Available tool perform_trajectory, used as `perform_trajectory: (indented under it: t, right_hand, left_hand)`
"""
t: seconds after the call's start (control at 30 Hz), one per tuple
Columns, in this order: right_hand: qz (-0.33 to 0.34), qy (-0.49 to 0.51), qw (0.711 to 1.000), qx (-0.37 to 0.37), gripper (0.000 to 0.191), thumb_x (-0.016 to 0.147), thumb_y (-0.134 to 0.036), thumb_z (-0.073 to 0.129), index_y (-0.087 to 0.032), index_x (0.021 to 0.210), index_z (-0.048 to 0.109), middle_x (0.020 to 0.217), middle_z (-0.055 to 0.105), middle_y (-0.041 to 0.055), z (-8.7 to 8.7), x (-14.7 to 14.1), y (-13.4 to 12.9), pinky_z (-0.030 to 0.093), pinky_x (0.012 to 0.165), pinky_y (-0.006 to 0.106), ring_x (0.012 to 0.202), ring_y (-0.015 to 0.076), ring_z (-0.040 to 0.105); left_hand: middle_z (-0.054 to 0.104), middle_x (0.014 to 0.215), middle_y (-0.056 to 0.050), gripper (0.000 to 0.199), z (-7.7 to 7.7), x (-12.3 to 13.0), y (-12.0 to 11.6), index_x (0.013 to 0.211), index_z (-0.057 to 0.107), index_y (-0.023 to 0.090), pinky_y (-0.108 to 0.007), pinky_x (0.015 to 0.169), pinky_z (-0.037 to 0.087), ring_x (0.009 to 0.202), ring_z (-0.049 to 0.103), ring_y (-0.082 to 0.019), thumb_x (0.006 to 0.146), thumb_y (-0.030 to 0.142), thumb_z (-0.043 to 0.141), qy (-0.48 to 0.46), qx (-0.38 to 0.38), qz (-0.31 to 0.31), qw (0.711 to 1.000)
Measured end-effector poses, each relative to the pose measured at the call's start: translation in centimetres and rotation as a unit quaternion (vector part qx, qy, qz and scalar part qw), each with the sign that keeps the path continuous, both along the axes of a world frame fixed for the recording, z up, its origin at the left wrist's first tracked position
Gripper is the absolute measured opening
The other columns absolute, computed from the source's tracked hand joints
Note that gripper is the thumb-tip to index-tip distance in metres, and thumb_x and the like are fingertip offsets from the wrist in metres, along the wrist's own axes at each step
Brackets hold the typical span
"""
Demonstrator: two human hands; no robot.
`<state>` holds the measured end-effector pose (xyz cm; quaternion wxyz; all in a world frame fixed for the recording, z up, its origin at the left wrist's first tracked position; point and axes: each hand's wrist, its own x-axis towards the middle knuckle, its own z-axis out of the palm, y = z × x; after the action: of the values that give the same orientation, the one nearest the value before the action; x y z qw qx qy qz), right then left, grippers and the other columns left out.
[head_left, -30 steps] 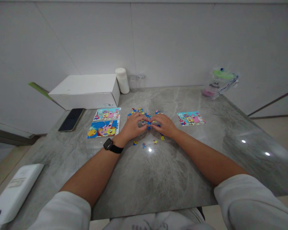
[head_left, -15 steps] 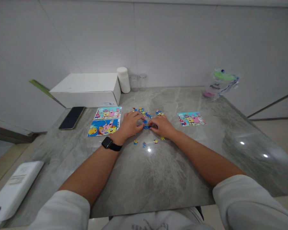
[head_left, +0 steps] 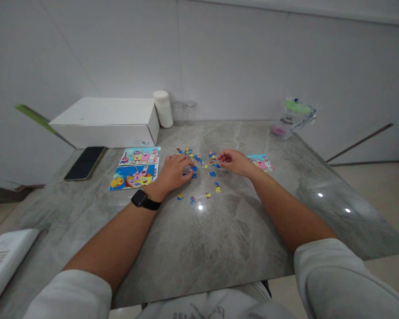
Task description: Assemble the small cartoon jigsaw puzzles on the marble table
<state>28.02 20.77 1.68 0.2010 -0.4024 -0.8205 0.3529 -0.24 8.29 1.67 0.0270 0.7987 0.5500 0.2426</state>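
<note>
Several small jigsaw puzzle pieces in blue, yellow and red lie scattered on the grey table. My left hand rests at their left side, thumb and fingers apart, close to blue pieces. My right hand is at the right of the pieces with its fingers curled together; I cannot make out whether a piece is in them. A blue piece lies between the hands. Below it a blue and a yellow piece lie together. A picture card is partly behind my right wrist.
Two picture sheets lie left of my left hand, beside a phone. At the back stand a white box, a white bottle and two clear glasses. A plastic bag is back right, a white device front left.
My right hand has drawn away from my left hand, to the right and slightly back. Pieces that were between the hands are now uncovered. The camera view has shifted a little.
</note>
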Motion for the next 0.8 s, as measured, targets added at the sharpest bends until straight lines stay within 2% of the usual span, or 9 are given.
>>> perform_trajectory:
  t: [0.2, 0.37, 0.63, 0.8]
  right_hand:
    - [-0.046, -0.134, 0.989, 0.039, 0.027, 0.083, -0.009, 0.071, -0.02, 0.107, 0.077, 0.093, 0.08, 0.0021, -0.5, 1.0, 0.8, 0.054, 0.077, 0.024, 0.083, 0.0154, 0.073]
    - [-0.043, -0.165, 0.982, 0.08, 0.028, 0.084, -0.01, 0.072, -0.022, 0.109, 0.078, 0.094, 0.08, 0.0023, -0.5, 0.8, 0.7, 0.054, 0.078, 0.026, 0.084, 0.0167, 0.074]
    - [-0.045, -0.235, 0.968, 0.076, 0.033, 0.083, -0.01, 0.07, -0.022, 0.111, 0.079, 0.098, 0.081, 0.0033, 0.3, 0.8, 0.4, 0.053, 0.079, 0.026, 0.088, 0.019, 0.073]
    - [-0.049, -0.264, 0.96, 0.078, 0.023, 0.084, -0.014, 0.073, -0.023, 0.104, 0.08, 0.094, 0.081, 0.0039, 0.8, 1.2, 0.4, 0.051, 0.074, 0.027, 0.085, 0.0204, 0.072]
  left_hand:
    - [0.072, 0.129, -0.008, 0.022, -0.3, 0.2, 0.1, 0.114, 0.071, 0.027, -0.05, 0.107, 0.042, 0.125, 0.062, -0.031, 0.092, 0.029, 0.068, -0.009, -0.005, -0.006, 1.0]
    - [0.072, 0.13, -0.008, 0.022, -0.5, 0.1, 0.2, 0.114, 0.071, 0.027, -0.05, 0.108, 0.042, 0.126, 0.062, -0.031, 0.093, 0.03, 0.068, -0.005, -0.009, -0.009, 1.0]
    - [0.072, 0.129, -0.008, 0.021, -0.7, 0.0, 0.2, 0.114, 0.07, 0.026, -0.05, 0.108, 0.042, 0.127, 0.062, -0.031, 0.093, 0.03, 0.067, -0.009, -0.005, -0.011, 1.0]
    - [0.072, 0.127, -0.008, 0.022, -0.7, 0.0, 0.2, 0.114, 0.07, 0.026, -0.05, 0.109, 0.042, 0.126, 0.062, -0.031, 0.093, 0.031, 0.067, -0.008, -0.011, -0.015, 1.0]
